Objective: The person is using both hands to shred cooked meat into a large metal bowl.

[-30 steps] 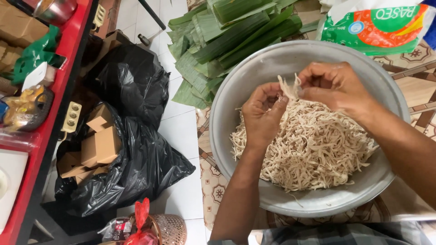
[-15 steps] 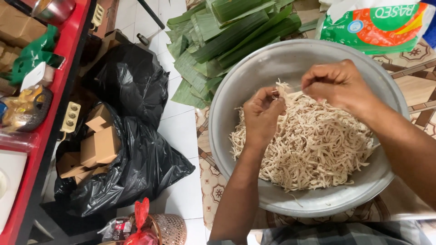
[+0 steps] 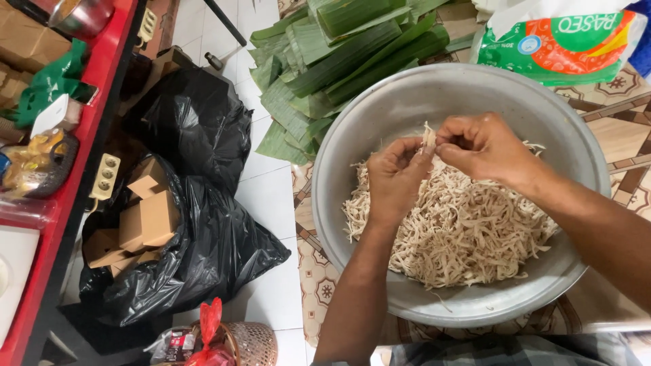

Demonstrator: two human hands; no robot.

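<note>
A big round metal basin (image 3: 380, 122) sits on a patterned mat and holds a heap of pale shredded meat (image 3: 468, 230). Above the heap my left hand (image 3: 393, 179) and my right hand (image 3: 485, 146) meet at their fingertips. Between them they pinch a small pale piece of meat (image 3: 428, 137), which pokes up between the thumbs. Both forearms reach in from the bottom and right of the view.
Folded green banana leaves (image 3: 339, 61) lie stacked beyond the basin. A green and white plastic pack (image 3: 563, 41) lies at the top right. Two black plastic bags (image 3: 196, 224) with cardboard boxes stand on the white tile floor at left, beside a red shelf (image 3: 68, 176).
My right hand, which had dipped to the heap, has come back to the left hand. Both now hold a small piece of meat between their fingertips above the heap.
</note>
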